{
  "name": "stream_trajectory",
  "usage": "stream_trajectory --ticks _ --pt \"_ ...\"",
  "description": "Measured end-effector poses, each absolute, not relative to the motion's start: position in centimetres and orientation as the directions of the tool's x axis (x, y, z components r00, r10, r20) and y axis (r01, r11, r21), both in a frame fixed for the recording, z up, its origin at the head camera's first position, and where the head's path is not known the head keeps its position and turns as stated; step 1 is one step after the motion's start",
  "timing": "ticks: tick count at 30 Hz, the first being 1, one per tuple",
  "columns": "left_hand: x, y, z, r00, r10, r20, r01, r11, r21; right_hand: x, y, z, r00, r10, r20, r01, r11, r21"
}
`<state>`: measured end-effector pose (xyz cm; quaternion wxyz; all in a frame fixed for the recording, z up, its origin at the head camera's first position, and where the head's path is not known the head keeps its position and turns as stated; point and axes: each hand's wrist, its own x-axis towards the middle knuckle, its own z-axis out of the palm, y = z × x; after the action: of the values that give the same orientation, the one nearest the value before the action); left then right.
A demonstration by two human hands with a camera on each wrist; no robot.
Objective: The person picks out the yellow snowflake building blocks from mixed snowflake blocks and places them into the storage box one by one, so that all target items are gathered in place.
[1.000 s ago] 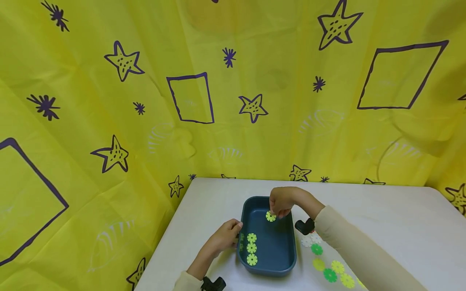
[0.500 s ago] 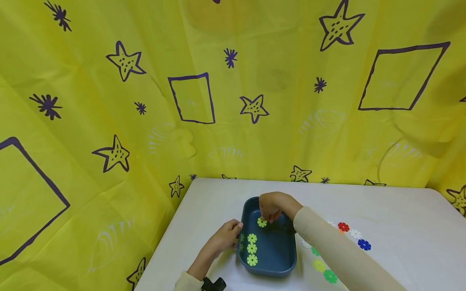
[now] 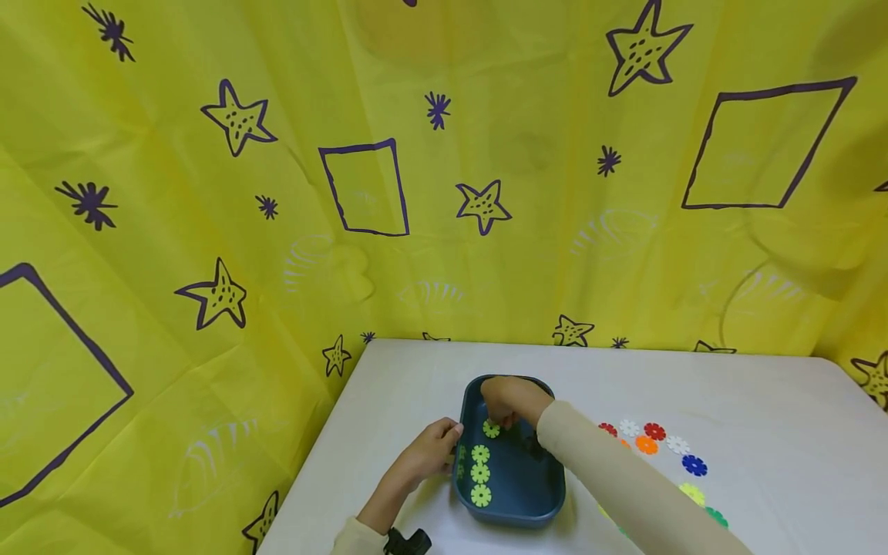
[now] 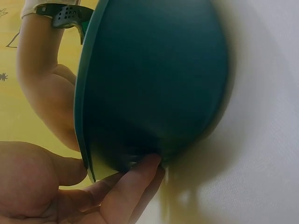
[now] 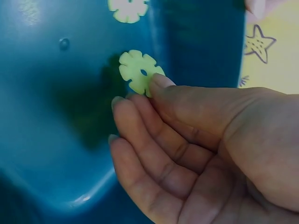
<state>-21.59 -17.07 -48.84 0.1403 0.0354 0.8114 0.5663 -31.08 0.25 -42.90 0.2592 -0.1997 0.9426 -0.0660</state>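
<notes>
A dark teal tray with raised walls stands on the white table. At its left rim, my left hand grips the wall, thumb on top and fingers against the outside, as the left wrist view shows. Inside the tray's far left part, my right hand pinches a yellow-green notched plastic disc between thumb and fingers. Below it in the head view, three similar yellow-green discs lie in a column along the left wall. One of them, a disc, shows at the top of the right wrist view.
Several loose discs lie on the table right of the tray, among them a blue disc, an orange disc and a red disc. My right sleeve covers part of them. A yellow patterned curtain hangs behind the white table.
My right hand has moved left and slightly toward me inside the tray, carrying the yellow-green disc toward the left wall, in line with the column. My left hand has stayed on the rim.
</notes>
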Motion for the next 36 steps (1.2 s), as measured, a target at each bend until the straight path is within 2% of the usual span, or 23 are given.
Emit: stream_trajectory --ticks 11,24,36 --pt "-21.6 -17.0 -48.8 -0.960 0.216 -0.178 -0.088 0.370 0.925 -30.9 -0.6 -44.3 -0.819 -0.397 -0.414 -0.342 0.917 -0.204" --pt "-21.5 -17.0 -48.9 -0.958 0.221 -0.181 -0.093 0.356 0.930 -30.8 -1.1 -45.2 -0.801 -0.410 -0.437 -0.382 0.911 -0.154" --pt "-21.6 -17.0 -49.2 -0.961 0.213 -0.174 -0.087 0.365 0.927 -30.8 -1.1 -45.4 -0.804 -0.410 -0.430 -0.350 0.912 -0.214"
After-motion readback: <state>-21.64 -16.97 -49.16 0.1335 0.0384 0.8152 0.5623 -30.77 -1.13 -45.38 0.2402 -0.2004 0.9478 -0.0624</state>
